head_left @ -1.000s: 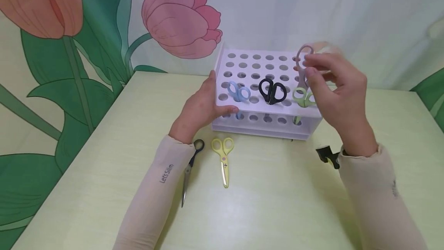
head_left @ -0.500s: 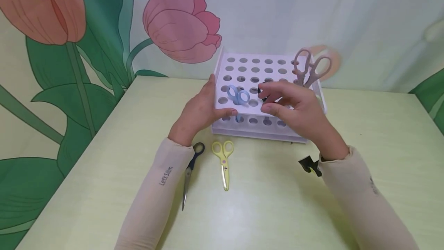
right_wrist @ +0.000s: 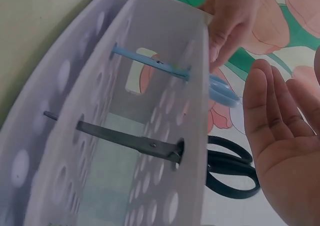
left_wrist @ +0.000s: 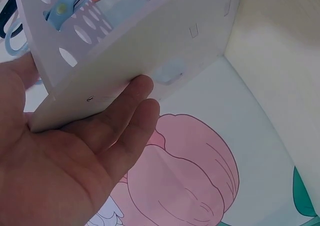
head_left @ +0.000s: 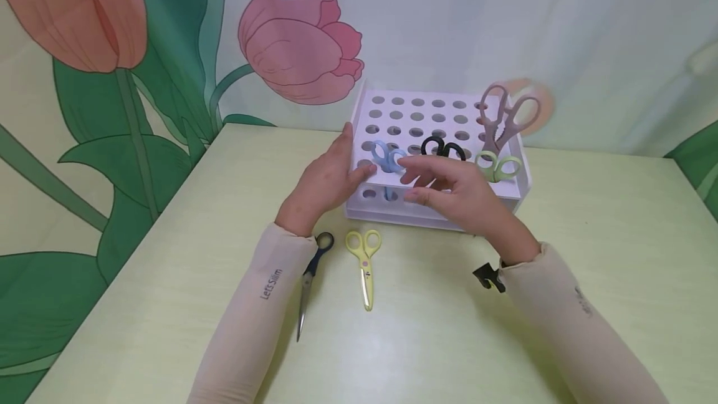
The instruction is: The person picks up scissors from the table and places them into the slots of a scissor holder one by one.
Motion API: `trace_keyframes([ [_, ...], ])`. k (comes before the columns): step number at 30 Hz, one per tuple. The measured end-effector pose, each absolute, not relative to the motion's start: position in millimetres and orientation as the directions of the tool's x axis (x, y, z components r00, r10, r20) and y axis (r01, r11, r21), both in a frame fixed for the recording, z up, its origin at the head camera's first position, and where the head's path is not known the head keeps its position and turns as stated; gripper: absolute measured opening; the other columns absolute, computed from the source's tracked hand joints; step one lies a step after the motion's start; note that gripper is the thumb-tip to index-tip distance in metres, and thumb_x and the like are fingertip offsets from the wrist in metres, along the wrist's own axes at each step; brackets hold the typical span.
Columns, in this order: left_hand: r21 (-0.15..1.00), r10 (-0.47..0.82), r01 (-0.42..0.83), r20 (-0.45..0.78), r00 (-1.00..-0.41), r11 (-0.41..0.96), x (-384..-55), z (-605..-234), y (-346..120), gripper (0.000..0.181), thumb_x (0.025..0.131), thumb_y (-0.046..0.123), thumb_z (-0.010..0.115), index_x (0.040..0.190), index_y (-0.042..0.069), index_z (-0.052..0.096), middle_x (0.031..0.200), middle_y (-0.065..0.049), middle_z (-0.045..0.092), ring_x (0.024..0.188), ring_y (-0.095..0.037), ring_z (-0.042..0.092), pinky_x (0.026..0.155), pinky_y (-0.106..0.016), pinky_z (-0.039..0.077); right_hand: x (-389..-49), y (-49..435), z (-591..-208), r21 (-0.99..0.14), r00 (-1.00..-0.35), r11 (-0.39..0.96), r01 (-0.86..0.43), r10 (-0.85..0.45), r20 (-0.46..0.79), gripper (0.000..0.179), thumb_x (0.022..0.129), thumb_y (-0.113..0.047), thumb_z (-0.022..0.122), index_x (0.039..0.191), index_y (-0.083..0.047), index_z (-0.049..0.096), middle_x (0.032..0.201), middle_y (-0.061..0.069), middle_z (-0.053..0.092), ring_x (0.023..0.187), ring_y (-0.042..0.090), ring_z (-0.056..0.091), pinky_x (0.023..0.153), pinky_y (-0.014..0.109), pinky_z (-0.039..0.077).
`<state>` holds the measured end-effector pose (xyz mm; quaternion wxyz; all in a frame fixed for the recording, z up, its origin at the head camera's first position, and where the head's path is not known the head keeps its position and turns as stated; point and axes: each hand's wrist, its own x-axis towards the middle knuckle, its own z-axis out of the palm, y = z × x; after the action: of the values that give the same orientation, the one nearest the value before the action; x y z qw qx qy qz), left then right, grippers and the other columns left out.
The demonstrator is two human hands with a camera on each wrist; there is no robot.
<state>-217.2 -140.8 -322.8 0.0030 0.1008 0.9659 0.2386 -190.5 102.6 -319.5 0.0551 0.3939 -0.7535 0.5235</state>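
Note:
A white rack (head_left: 367, 212) with rows of round holes stands on the table. My left hand (head_left: 322, 182) holds its left end, fingers along the outer wall (left_wrist: 165, 51) and thumb over the front top edge. My right hand (head_left: 457, 195) hovers before the rack, fingers loosely bent and holding nothing, its fingertips close to the light blue scissors (head_left: 387, 158). Black scissors (head_left: 440, 147), partly hidden behind that hand, light green scissors (head_left: 496, 168) and larger pinkish-brown scissors (head_left: 501, 126) also stand in the holes, handles up. In the right wrist view, the black scissors' blades (right_wrist: 125, 138) pass through both perforated shelves.
Yellow scissors (head_left: 366, 267) lie on the table in front of the rack. Beside my left sleeve lie dark blue-handled scissors (head_left: 310, 279), blades toward me. A flower-printed curtain (head_left: 303, 48) hangs behind the table. A black clip-like piece (head_left: 489, 277) sits at my right cuff.
My right hand has let go of the pinkish-brown scissors, which stand in the rack, and moved left past the black scissors toward the light blue ones. The left hand stays at the rack.

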Motion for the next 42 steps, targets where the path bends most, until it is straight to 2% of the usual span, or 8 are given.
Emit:
trace_keyframes([
  [5,0.397,0.207,0.215,0.063,-0.976,0.893,-216.7,-322.2,-139.4,0.074,0.109,0.030,0.044,0.161,0.000,0.001,0.167,-0.013,0.017,0.148,-0.025,0.030,0.115,-0.040,0.031,-192.2,100.4,-325.4,-0.765,-0.715,0.183,-0.617,-0.537,0.448,0.043,0.085,0.006,0.077,0.127,0.005,0.067,0.098,0.015,0.071,0.082,0.018,0.068,0.069,0.025,0.055],
  [11,0.338,0.224,0.246,0.105,-0.969,0.908,-216.8,-323.2,-140.4,0.065,0.108,0.017,0.040,0.159,-0.004,0.006,0.165,-0.016,0.022,0.148,-0.024,0.029,0.113,-0.038,0.033,-196.4,94.9,-336.1,-0.789,-0.719,0.177,-0.589,-0.560,0.411,0.040,0.087,0.005,0.076,0.126,0.005,0.066,0.092,0.009,0.073,0.081,0.019,0.069,0.072,0.025,0.055],
  [17,0.318,0.233,0.258,0.115,-0.966,0.912,-217.5,-323.2,-141.2,0.065,0.108,0.016,0.040,0.159,-0.005,0.006,0.164,-0.018,0.024,0.147,-0.025,0.032,0.112,-0.039,0.036,-197.1,87.6,-346.6,-0.824,-0.752,0.209,-0.527,-0.567,0.337,0.038,0.089,-0.001,0.076,0.126,0.002,0.067,0.090,0.008,0.074,0.078,0.020,0.069,0.070,0.027,0.054],
  [22,0.310,0.239,0.267,0.125,-0.963,0.912,-217.7,-323.6,-141.7,0.064,0.108,0.015,0.039,0.159,-0.006,0.007,0.163,-0.019,0.026,0.146,-0.025,0.033,0.111,-0.039,0.036,-197.7,82.5,-357.9,-0.852,-0.765,0.224,-0.473,-0.584,0.271,0.033,0.093,-0.009,0.075,0.124,-0.001,0.070,0.085,0.008,0.073,0.076,0.030,0.068,0.067,0.028,0.054],
  [27,0.315,0.236,0.265,0.128,-0.963,0.911,-217.1,-323.9,-141.5,0.064,0.108,0.016,0.040,0.159,-0.006,0.008,0.162,-0.019,0.027,0.144,-0.026,0.037,0.110,-0.039,0.039,-200.4,74.7,-374.0,-0.897,-0.745,0.179,-0.405,-0.633,0.210,0.029,0.095,-0.008,0.071,0.121,0.006,0.069,0.077,0.011,0.071,0.072,0.031,0.069,0.067,0.032,0.056],
  [33,0.319,0.235,0.262,0.123,-0.964,0.911,-217.2,-324.9,-141.8,0.064,0.108,0.016,0.039,0.159,-0.005,0.007,0.163,-0.018,0.026,0.145,-0.026,0.036,0.111,-0.039,0.037,-203.3,67.8,-389.6,-0.948,-0.744,0.130,-0.289,-0.654,0.137,0.026,0.096,-0.004,0.068,0.116,0.013,0.068,0.080,0.014,0.071,0.071,0.028,0.069,0.065,0.038,0.059],
  [37,0.319,0.240,0.268,0.125,-0.963,0.909,-217.5,-324.4,-142.0,0.064,0.108,0.016,0.039,0.159,-0.005,0.007,0.163,-0.018,0.026,0.146,-0.025,0.034,0.112,-0.039,0.036,-204.3,66.6,-395.6,-0.940,-0.753,0.203,-0.276,-0.653,0.080,0.026,0.097,-0.009,0.068,0.116,0.009,0.070,0.072,0.011,0.068,0.063,0.024,0.064,0.058,0.035,0.056],
  [42,0.311,0.243,0.269,0.121,-0.963,0.912,-217.7,-324.3,-142.4,0.064,0.108,0.016,0.039,0.159,-0.006,0.007,0.163,-0.019,0.025,0.146,-0.025,0.033,0.111,-0.039,0.037,-205.3,66.9,-402.7,-0.862,-0.728,0.386,-0.329,-0.685,-0.029,0.039,0.097,-0.019,0.071,0.132,-0.003,0.066,0.052,0.002,0.054,0.043,0.015,0.049,0.044,0.029,0.042],
])
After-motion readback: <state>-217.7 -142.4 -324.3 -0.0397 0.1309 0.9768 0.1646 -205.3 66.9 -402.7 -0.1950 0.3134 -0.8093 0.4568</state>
